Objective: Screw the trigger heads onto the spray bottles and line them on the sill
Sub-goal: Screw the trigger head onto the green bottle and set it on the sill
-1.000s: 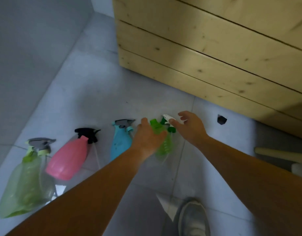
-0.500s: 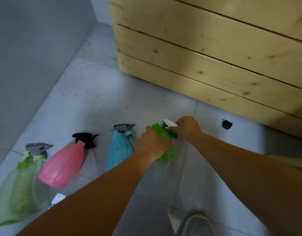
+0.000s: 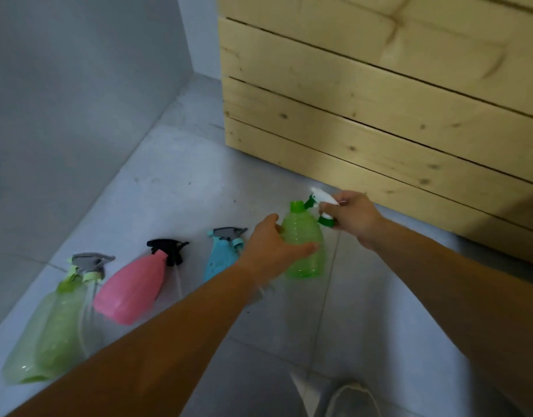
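Three bottles (image 3: 130,288) lie leftward; left hand (image 3: 266,246) grips green bottle (image 3: 303,245), right hand (image 3: 352,216) trigger head (image 3: 322,204).

bare forearms (image 3: 181,335), no sleeves; pale shoe (image 3: 349,400) (laces blurred) below.

left hand (image 3: 269,246): fingers curled, gripping | right hand (image 3: 351,216): fingers pinched shut

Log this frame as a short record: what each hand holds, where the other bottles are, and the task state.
left hand: grips green bottle, neck open
right hand: holds white trigger head beside the neck, not on
other bottles: pale green bottle, pink bottle, blue bottle, lying in a row on the floor
their heads: look unscrewed, beside the necks
backdrop: wooden crate
task state: head not yet screwed on
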Available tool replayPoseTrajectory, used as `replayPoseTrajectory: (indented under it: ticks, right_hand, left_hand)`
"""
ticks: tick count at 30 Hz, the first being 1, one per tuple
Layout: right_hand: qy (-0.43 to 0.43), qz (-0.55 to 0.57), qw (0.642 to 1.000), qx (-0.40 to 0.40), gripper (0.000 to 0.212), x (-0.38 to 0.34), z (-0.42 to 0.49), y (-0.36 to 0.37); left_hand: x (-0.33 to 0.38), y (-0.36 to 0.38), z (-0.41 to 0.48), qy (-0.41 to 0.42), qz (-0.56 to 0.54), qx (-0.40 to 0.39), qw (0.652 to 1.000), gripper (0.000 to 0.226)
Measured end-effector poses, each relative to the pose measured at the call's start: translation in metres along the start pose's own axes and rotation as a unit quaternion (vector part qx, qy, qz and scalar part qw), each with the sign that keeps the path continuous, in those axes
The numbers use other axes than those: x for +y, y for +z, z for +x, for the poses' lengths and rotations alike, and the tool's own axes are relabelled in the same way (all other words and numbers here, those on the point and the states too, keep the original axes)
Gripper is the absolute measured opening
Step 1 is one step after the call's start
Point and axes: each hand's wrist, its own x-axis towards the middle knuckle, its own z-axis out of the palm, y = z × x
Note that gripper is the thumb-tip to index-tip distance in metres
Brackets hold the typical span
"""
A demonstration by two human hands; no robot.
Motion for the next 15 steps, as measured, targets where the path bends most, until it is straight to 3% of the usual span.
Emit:
replayPoseTrajectory:
  ticks: [3,8,13,15]
  right_hand:
    - [-0.068,0.019,0.997,0.026,0.014,-0.047,-0.017,-0.009]
    - [-0.161,0.066,0.984,0.046,0.011,-0.133,-0.056,-0.017]
    - [-0.252,0.119,0.958,0.062,0.031,-0.202,-0.112,-0.023]
    - [-0.286,0.139,0.946,0.062,0.028,-0.221,-0.136,-0.028]
  left_hand:
    - [0.017,-0.026,-0.017,0.036,-0.015,-0.001,0.999,0.101]
    - [0.036,-0.073,-0.047,0.094,-0.051,0.024,0.994,0.054]
    - [0.049,-0.114,-0.09,0.123,-0.074,0.046,0.989,0.059]
    - [0.051,-0.127,-0.111,0.133,-0.042,0.048,0.989,0.062]
